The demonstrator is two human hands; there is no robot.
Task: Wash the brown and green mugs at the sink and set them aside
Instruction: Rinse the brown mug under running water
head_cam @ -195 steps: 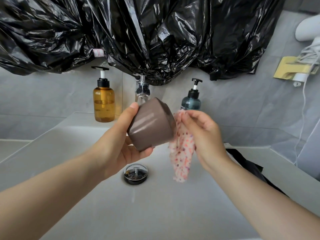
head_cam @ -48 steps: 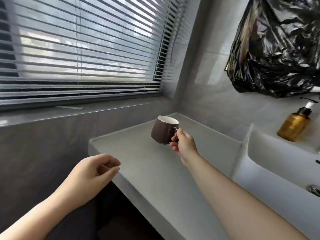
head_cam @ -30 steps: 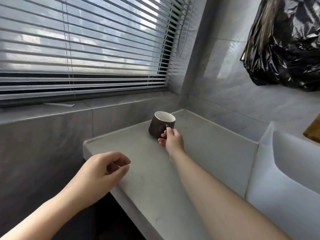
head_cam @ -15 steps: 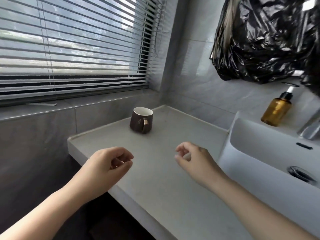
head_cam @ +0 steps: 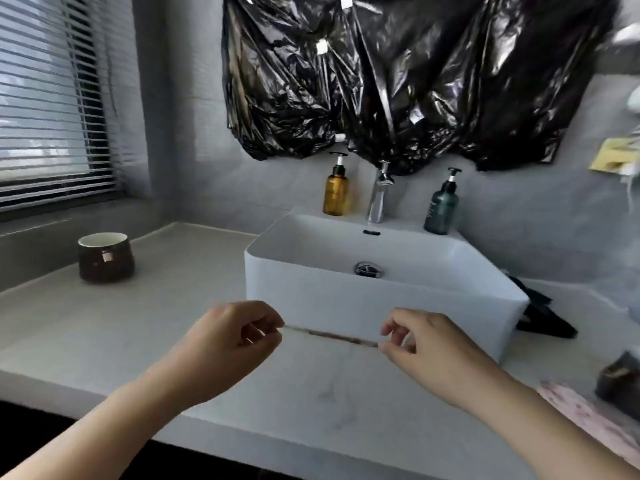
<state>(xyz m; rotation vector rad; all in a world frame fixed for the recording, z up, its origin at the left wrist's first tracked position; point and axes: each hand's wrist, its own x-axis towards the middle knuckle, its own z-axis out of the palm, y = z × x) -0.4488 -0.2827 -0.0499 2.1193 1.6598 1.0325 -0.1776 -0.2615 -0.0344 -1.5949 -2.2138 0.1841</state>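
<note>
- The brown mug (head_cam: 105,258) stands upright on the worktop (head_cam: 138,323), well to the left of the sink (head_cam: 346,306) and apart from it.
- It is squat and rounded, with a glossy dark brown outside, a white inside and a pale rim; a small light patch shows on the side facing the camera.
- Nothing touches the mug; both hands are in front of the sink, well apart from it.
- The left hand (head_cam: 228,344) hovers before the sink's left front corner. Its grip is narrow, thumb near the curled fingers, and nothing is seen in it.
- The right hand (head_cam: 433,348) hovers before the sink's front wall. Its grip is likewise narrow, with loosely curled fingers holding nothing visible.
- The sink is a white rectangular basin set on top of the pale grey worktop, with a metal drain (head_cam: 369,269) in its floor and a dark line along its base.
- Behind the sink stand an amber pump bottle (head_cam: 336,194), a chrome tap (head_cam: 379,199) and a dark green pump bottle (head_cam: 441,209).
- Right of the sink lie a pink speckled cloth (head_cam: 588,417) and a dark object (head_cam: 620,382) too blurred to tell.
- Black plastic sheeting (head_cam: 398,81) hangs on the grey wall above the sink.
- Slatted window blinds (head_cam: 45,98) are far left of the sink.
</note>
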